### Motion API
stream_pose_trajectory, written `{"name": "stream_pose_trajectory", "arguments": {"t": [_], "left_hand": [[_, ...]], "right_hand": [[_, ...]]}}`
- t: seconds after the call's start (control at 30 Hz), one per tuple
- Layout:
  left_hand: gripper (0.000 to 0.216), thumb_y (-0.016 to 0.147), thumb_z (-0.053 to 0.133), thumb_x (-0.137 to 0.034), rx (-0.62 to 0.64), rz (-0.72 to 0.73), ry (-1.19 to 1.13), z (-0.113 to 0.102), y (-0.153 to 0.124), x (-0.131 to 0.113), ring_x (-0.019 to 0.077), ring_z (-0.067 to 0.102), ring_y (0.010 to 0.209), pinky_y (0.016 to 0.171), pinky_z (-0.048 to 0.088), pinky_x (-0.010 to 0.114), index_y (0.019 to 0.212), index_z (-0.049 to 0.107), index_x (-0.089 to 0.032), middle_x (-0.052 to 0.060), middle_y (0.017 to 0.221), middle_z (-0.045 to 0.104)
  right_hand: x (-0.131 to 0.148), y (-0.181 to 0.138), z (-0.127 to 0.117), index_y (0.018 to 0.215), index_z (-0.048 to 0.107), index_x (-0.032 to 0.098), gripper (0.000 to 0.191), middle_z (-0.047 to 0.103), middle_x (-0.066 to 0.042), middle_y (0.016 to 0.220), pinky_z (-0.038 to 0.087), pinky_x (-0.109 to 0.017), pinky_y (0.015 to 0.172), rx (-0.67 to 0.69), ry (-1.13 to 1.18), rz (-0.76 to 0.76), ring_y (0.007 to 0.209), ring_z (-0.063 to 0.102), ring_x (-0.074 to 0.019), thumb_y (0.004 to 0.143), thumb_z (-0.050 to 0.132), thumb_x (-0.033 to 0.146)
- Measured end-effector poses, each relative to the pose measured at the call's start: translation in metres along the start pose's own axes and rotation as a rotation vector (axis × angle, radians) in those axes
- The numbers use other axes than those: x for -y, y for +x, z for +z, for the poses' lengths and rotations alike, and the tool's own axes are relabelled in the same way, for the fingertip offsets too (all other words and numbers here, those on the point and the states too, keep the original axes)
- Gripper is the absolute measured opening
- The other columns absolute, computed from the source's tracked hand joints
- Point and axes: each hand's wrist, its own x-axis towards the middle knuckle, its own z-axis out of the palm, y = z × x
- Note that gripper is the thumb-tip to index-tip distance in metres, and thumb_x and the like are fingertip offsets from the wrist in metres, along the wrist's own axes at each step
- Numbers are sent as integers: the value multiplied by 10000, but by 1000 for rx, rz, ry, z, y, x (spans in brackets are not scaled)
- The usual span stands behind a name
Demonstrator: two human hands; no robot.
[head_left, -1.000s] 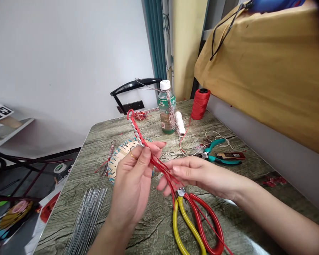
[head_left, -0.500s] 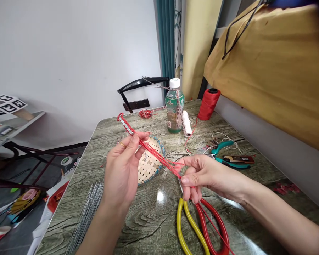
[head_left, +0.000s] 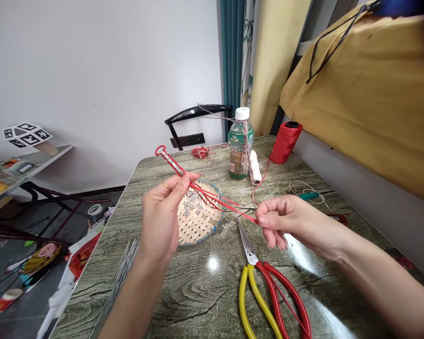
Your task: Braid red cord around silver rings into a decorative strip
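Observation:
Between thumb and fingers my left hand (head_left: 164, 214) pinches a red braided cord (head_left: 172, 162) with silvery pieces set along it and a loop at its top end. From there several loose red strands (head_left: 229, 205) stretch down to the right. My right hand (head_left: 277, 221) is closed on the ends of some of them; other strands hang slack. Beneath the strands lies a round woven bamboo tray (head_left: 194, 230) with small silvery beads (head_left: 192, 205) in it. Scissors (head_left: 251, 259) with one yellow and one red handle rest below my right hand, blades apart.
A green-labelled bottle (head_left: 237, 148), a white thread spool (head_left: 255, 168) and a red thread spool (head_left: 285, 143) stand at the back. Teal-handled pliers (head_left: 309, 196) are partly behind my right arm. Thin metal rods (head_left: 122, 270) lie at the left edge.
My right hand has moved right and slightly up, drawing out some strands; others have dropped slack from it. The scissors' blades and more of the tray now show. The view has shifted left.

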Motion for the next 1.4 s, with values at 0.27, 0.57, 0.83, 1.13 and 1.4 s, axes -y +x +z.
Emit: {"name": "stream_pose_trajectory", "arguments": {"t": [0.27,0.57,0.83,1.13,1.4], "left_hand": [[100,744,628,-210,88,-72,66,-7,5,-3,120,585,778,775,431,239,709,712,-170,12,755,687],[139,788,581,-241,266,-69,170,-6,2,-5,135,601,778,770,431,268,752,710,-204,18,789,696],[226,835,507,-294,733,-137,436,7,-18,-16,147,605,754,727,428,270,823,719,-217,17,764,698],[355,832,481,-287,805,-268,402,25,-37,-12,109,525,590,704,414,251,537,629,-157,5,571,599],[221,841,482,-288,637,-415,155,32,-51,-4,64,299,429,431,277,189,719,631,-180,-57,486,425]], "right_hand": [[5,-6,-7,676,442,161,301,524,49,467,278,-153,403,-45,-177,-49,402,387,-33,855,477,400],[7,-6,-12,686,510,160,314,540,14,597,331,-209,503,-46,-508,-97,529,430,-80,834,483,435],[5,-2,8,945,669,170,484,608,-61,890,353,-253,605,-183,-336,-190,734,463,-139,875,334,512],[8,-7,21,802,637,175,134,568,20,709,381,-183,586,-246,38,-333,618,479,-63,779,618,306],[14,-18,28,782,638,187,75,650,-10,777,494,-230,677,-393,-53,-450,711,597,-124,733,659,241]]}}
